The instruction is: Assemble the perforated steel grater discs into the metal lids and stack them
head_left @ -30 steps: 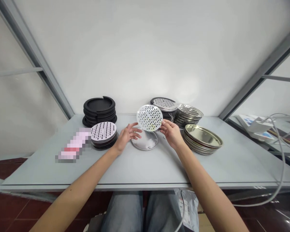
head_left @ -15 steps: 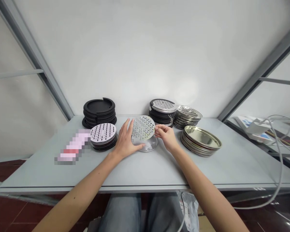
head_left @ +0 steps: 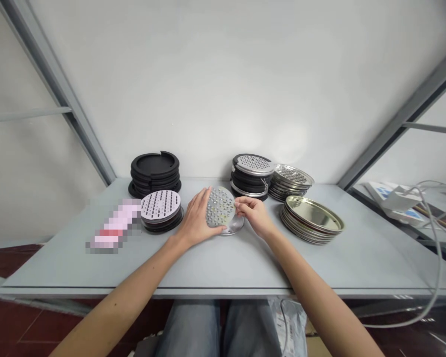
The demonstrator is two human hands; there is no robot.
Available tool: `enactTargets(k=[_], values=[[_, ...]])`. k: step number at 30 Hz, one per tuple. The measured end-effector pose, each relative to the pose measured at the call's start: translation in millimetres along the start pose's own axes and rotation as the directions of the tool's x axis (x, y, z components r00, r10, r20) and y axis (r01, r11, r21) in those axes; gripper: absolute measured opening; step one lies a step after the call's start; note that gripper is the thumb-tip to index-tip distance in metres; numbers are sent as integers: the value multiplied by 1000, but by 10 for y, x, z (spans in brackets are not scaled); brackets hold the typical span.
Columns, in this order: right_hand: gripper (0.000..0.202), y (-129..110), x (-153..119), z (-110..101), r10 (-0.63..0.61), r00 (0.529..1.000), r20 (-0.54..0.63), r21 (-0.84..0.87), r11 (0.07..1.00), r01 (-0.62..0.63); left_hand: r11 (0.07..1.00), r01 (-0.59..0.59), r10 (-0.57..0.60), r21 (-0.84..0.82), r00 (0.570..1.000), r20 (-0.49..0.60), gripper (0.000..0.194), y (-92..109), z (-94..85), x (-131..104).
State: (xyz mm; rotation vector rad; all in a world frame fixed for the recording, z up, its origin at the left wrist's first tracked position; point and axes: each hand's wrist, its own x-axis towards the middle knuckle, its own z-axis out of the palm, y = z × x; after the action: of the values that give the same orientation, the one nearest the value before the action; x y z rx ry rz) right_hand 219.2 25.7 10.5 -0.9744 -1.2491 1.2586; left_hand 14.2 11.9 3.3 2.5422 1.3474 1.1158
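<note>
In the middle of the table, a round metal grater disc with raised teeth lies low over a shiny round metal plate, which shows only at its right and lower edge. My left hand cups the disc's left side, fingers along the rim and thumb at the lower edge. With fingertips pinched, my right hand holds the right rim. Whether the disc touches the plate all round, I cannot tell. A stack topped by a slotted pale disc stands just left of my left hand.
Black rings are stacked at the back left. At the back stand black rings with a perforated disc on top, beside stacked grater discs. Gold-toned round plates are piled at right. A white cable hangs at the far right.
The grater disc has come down and flattened over the metal plate, covering more of it. My left hand's fingers have closed in on its rim; my right hand has moved slightly left with it.
</note>
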Motion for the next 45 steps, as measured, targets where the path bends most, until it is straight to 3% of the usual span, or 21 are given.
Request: enactTargets(k=[7,12,14,18,22,26,32,36,40,45], values=[[33,-24,30,-100,14,1000,12,69,998,-15,997,-68,69,22,997,-47,111,87,-86,2],[35,-38,48,-129,25,1000,2,96,995,-25,970,-206,198,126,977,74,104,249,-492,9],[35,-53,36,-115,27,1000,-2,84,996,-27,979,-155,136,131,980,144,105,212,-761,37],[35,-80,16,-92,38,999,-16,65,997,-37,968,88,-160,235,939,306,108,-73,-1291,148],[36,-72,24,-98,50,999,-21,71,996,-48,880,208,-363,427,874,322,109,-372,-1566,228],[36,-43,37,-109,47,998,-28,69,997,-45,842,237,-445,485,813,376,113,-520,-1608,214],[37,15,64,-125,82,994,-74,58,995,-77,853,270,-479,447,745,464,111,-636,-1561,177],[37,45,90,-155,79,995,-57,62,995,-76,877,244,-449,414,721,528,111,-691,-1511,165],[36,41,104,-186,100,993,-69,72,993,-95,844,269,-504,463,691,518,119,-713,-1450,188],[32,31,107,-198,111,989,-96,64,992,-105,811,281,-538,512,703,466,124,-698,-1339,224]])
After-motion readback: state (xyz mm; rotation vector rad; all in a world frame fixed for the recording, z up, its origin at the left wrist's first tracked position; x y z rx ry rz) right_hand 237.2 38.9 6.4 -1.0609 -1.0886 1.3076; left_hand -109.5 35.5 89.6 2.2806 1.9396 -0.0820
